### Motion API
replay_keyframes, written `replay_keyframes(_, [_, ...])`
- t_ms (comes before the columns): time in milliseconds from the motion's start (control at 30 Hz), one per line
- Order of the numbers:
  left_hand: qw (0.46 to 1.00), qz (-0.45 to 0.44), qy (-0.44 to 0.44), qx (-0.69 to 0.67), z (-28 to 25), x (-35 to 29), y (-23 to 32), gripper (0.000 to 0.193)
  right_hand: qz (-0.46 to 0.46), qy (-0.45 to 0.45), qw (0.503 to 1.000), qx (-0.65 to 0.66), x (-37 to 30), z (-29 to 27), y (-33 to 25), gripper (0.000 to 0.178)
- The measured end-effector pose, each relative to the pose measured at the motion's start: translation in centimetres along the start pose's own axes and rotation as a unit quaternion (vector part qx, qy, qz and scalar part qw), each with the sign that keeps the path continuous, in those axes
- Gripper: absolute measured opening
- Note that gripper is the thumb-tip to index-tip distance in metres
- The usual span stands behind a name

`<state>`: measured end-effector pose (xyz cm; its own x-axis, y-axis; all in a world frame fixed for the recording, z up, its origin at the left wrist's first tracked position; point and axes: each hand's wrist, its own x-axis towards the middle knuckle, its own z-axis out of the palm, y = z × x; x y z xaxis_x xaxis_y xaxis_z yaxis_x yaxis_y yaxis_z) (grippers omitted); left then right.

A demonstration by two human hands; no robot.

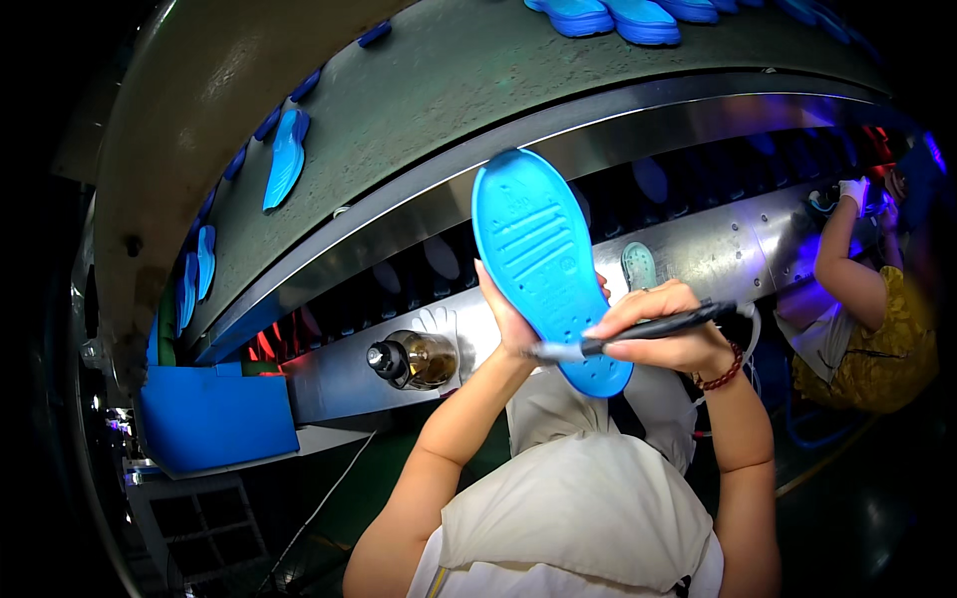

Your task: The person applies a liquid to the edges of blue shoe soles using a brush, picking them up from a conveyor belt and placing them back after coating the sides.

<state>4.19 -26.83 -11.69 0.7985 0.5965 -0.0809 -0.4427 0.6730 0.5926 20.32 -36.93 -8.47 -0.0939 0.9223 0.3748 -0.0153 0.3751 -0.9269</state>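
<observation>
My left hand (506, 321) grips a bright blue shoe sole (533, 224) by its edges near the narrower end. The sole is tilted up over the metal ledge, its ridged, recessed face toward me. In my right hand (670, 334), the fingers are closed round a slim black pen-shaped tool (683, 320). The tool's pale, blurred tip points left across the lower part of the sole; whether it touches the sole I cannot tell. A red bead bracelet (726, 369) circles my right wrist.
A bottle of amber liquid (429, 359) stands on the metal ledge (339, 371) left of my hands. Beyond runs a green conveyor belt (439, 85) carrying blue soles (287, 159). A pale green sole (638, 266) lies behind my right hand. At right, a co-worker (862, 339) works; a blue box (214, 419) stands left.
</observation>
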Motion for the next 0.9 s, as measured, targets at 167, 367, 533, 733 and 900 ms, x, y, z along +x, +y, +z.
replay_keyframes(167, [0.996,0.087,-0.024,-0.028,1.0,1.4,0.8,0.102,-0.041,0.050,0.993,-0.101,0.5,-0.7,0.3,0.020])
replay_keyframes(367, [0.988,0.144,0.019,-0.053,1.2,1.9,2.1,0.100,-0.067,0.033,0.996,-0.049,-0.5,-0.9,-0.6,0.020])
replay_keyframes(533, [0.983,0.173,-0.023,-0.062,1.4,2.1,3.0,0.099,-0.065,-0.046,0.986,-0.147,-0.6,-0.4,-0.9,0.023])
replay_keyframes(733, [0.987,0.159,-0.004,-0.032,1.8,2.8,3.5,0.097,-0.004,0.067,0.987,-0.146,-1.4,-1.5,0.0,0.022])
replay_keyframes(900, [0.991,0.124,0.017,-0.041,1.6,2.3,4.4,0.099,-0.034,-0.030,0.997,0.067,-1.3,-1.5,-0.7,0.022])
